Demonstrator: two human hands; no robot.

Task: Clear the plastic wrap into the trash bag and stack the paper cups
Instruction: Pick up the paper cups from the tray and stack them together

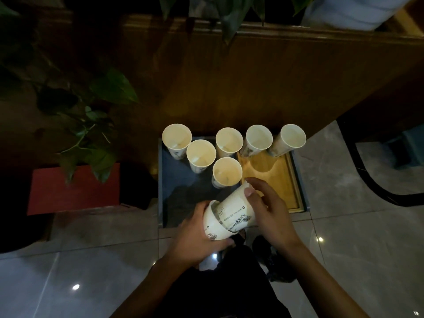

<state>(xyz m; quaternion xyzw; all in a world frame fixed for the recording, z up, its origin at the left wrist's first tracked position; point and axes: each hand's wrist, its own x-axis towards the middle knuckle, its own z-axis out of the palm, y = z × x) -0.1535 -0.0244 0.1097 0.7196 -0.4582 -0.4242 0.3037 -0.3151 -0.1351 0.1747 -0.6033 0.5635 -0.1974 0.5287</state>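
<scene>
Two white printed paper cups lie sideways in my hands, one pushed partly into the other. My left hand [195, 235] grips the outer cup [213, 228] at its lower end. My right hand [268, 210] grips the inner cup [236, 210] near its rim. Several more paper cups stand upright beyond them: the nearest [227, 172] on the dark tray [174, 184], others in a row behind, such as the cup at the left [176, 137] and the one at the right [292, 137]. No plastic wrap or trash bag is visible.
A light wooden tray [275, 175] lies right of the dark one, against a wooden cabinet wall [229, 83]. A potted plant [91, 115] in a red box [73, 189] stands to the left. Grey floor tiles and a dark curved chair base [371, 182] lie to the right.
</scene>
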